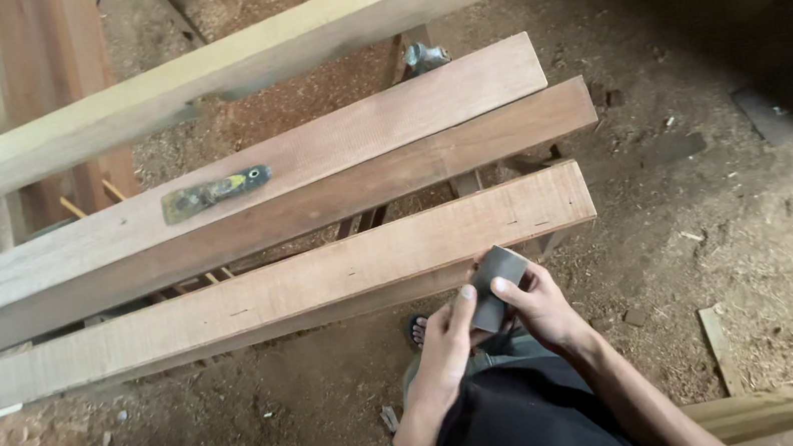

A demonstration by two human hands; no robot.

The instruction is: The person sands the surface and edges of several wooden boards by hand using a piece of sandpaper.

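Item: grey sanding sheet (495, 286), folded, long axis running 1 to 7 o'clock. Left hand (447, 343) and right hand (538, 306) are both pinching it, fingers clamped on its edges, just off the near plank (274, 293) at 11 o'clock. Putty knife (211, 192) is lying well apart, 10 o'clock.

My head camera looks steeply down, close over my hands (489, 322), across the planks (274, 288) to the sawdust floor (718, 214) beyond.

Dim, soft daylight; upper-right corner dark, perhaps underexposed.
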